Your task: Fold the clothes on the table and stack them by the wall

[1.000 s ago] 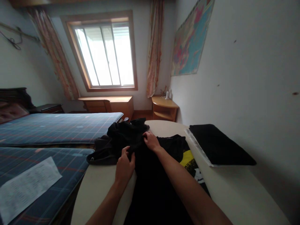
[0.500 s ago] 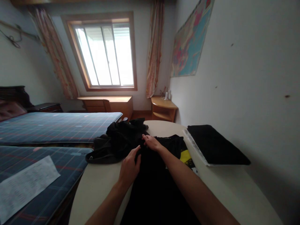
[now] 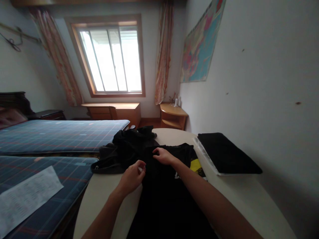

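A black T-shirt (image 3: 171, 202) with white lettering and a yellow patch lies spread over the pale table, its near part running down out of view. At its left edge, my left hand (image 3: 133, 176) has its fingers curled in and pinches the dark cloth. Farther up the shirt, my right hand (image 3: 164, 156) is closed with thumb and fingertips on the fabric, the forearm crossing over the print. Just beyond both hands is a crumpled heap of black and dark grey clothing (image 3: 124, 142), which meets the shirt.
On the right of the rounded table (image 3: 104, 202) sits a folded black garment (image 3: 228, 152) on a clear-edged sleeve. Beds with plaid mattresses (image 3: 62, 136) stand to the left, a printed sheet (image 3: 30, 202) on the nearer one. The wall (image 3: 269, 83) runs along the right.
My left hand has drawn back toward me and left, its fingers curling in. My right hand has shifted slightly, and the hands are farther apart. More white lettering shows on the shirt.
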A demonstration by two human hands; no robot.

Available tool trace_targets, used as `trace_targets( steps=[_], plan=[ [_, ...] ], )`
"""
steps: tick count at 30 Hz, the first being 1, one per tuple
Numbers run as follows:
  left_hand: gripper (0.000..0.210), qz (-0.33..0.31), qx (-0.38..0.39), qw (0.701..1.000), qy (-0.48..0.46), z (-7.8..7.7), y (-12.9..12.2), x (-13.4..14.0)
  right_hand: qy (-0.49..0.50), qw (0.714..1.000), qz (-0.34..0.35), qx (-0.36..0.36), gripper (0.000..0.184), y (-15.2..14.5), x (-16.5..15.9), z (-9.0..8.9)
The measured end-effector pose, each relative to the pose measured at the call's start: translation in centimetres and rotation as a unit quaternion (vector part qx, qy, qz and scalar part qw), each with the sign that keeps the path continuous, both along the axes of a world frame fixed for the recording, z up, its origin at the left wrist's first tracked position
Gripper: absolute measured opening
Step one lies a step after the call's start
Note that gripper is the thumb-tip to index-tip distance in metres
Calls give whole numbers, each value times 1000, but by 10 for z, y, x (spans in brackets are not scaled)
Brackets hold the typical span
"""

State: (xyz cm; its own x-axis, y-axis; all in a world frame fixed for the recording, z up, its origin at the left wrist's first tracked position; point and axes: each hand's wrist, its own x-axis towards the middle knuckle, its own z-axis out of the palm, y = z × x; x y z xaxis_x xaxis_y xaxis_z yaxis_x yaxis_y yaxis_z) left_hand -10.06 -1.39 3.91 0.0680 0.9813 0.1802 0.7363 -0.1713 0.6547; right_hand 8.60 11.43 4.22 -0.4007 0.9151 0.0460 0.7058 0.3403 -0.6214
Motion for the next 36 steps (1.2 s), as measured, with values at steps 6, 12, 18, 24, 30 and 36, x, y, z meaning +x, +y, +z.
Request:
trace_targets(
  steps=[6,12,18,24,30,36],
  plan=[
    [29,-59,-33,995,69,2,-10,1,-14,997,-69,31,33,-1,26,0],
    [18,-29,-34,992,115,-2,-8,6,-89,993,-66,31,39,-7,30,0],
    [28,-76,-17,993,89,-3,-8,8,-109,988,-91,67,51,0,-15,4],
    [35,-91,-18,993,77,-4,-9,9,-87,986,-141,35,34,19,-42,-6],
    [33,-15,-8,997,71,-10,-5,2,-47,983,-173,36,33,28,-40,-11],
    [25,-16,-19,995,92,-9,-5,5,-40,983,-125,128,28,2,-27,-8]
  ],
)
